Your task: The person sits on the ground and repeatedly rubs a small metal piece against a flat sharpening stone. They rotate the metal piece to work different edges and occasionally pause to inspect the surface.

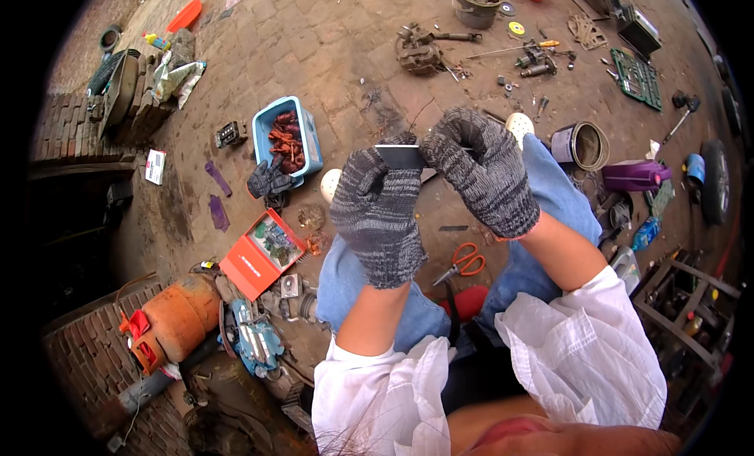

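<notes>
Grey knit gloves (pixel 393 248) cover left hand (pixel 375 208) and right hand (pixel 481 172), both pinching a flat dark strip (pixel 401 156).

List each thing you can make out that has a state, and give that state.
Left hand: gloved, closed on dark flat piece
Dark flat piece: held up
Right hand: gloved, fingers curled at the piece's end; grip hidden
Blue tub: uncovered, reddish coils inside
Red box: open
Scissors: lying on ground
Orange gas cylinder: on its side
</notes>
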Motion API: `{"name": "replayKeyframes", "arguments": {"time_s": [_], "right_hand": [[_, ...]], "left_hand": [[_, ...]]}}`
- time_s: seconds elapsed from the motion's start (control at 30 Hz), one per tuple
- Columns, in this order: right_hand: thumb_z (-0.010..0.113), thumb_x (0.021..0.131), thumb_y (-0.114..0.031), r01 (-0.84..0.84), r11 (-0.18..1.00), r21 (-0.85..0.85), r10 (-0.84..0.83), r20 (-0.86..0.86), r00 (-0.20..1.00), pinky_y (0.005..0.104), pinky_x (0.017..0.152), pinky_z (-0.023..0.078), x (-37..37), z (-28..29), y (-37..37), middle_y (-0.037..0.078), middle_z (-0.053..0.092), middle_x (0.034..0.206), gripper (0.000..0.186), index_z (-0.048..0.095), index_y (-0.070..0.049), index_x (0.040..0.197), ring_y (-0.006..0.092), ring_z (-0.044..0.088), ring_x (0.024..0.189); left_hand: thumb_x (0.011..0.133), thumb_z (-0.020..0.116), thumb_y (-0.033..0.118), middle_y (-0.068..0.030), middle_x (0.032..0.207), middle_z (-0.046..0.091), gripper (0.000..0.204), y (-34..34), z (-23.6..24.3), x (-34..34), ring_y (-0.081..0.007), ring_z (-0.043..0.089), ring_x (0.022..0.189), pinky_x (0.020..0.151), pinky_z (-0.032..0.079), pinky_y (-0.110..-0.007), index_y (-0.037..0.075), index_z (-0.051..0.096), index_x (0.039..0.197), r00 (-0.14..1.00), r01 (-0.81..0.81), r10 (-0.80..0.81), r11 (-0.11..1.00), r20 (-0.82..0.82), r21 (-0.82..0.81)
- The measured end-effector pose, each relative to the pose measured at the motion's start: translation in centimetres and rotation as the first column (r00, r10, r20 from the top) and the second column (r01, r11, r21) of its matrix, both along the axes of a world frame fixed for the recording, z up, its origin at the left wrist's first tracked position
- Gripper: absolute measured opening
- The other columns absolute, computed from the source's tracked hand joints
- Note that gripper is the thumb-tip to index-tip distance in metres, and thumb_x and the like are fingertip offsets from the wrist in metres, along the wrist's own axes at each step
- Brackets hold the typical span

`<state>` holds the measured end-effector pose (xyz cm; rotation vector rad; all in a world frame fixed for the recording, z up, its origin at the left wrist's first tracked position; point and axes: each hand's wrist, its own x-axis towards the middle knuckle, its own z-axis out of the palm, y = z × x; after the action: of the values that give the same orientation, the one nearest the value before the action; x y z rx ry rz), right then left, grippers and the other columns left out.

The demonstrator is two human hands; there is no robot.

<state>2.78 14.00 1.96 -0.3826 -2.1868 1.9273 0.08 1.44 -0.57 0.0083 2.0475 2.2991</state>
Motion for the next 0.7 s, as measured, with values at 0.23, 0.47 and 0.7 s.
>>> {"name": "replayKeyframes", "arguments": {"time_s": [0.23,0.47,0.7], "right_hand": [[0.057,0.076,-0.008,0.022,0.995,-0.095,-0.026,-0.049,0.998,0.0239,0.064,0.042,0.10,-0.32,-0.06,0.005,0.055,0.074,0.011,0.053,0.002,0.080,0.0104,0.051,0.070],[0.057,0.076,-0.008,0.006,0.987,-0.164,-0.013,-0.046,0.999,0.0240,0.064,0.042,0.11,0.22,-0.23,0.005,0.055,0.074,0.011,0.053,0.002,0.081,0.0105,0.052,0.070],[0.057,0.076,-0.006,0.047,0.985,-0.165,-0.058,-0.064,0.996,0.0233,0.064,0.042,0.29,0.50,-0.62,0.005,0.056,0.073,0.009,0.054,0.002,0.079,0.0103,0.052,0.069]], "left_hand": [[0.065,0.068,-0.001,-0.0055,0.083,0.058,0.027,0.32,0.27,0.04,-0.0102,0.054,0.073,0.065,0.045,-0.022,-0.001,0.055,0.089,0.999,0.019,-0.021,0.999,-0.043,-0.048],[0.065,0.068,-0.001,-0.0042,0.080,0.057,0.027,0.32,0.10,0.10,-0.0097,0.053,0.072,0.064,0.045,-0.022,-0.001,0.054,0.087,1.000,-0.009,0.009,1.000,-0.021,-0.019],[0.065,0.068,-0.001,-0.0034,0.079,0.056,0.025,0.20,-0.12,0.16,-0.0091,0.052,0.071,0.063,0.044,-0.022,0.000,0.055,0.086,0.996,-0.007,0.007,1.000,-0.088,-0.003]]}}
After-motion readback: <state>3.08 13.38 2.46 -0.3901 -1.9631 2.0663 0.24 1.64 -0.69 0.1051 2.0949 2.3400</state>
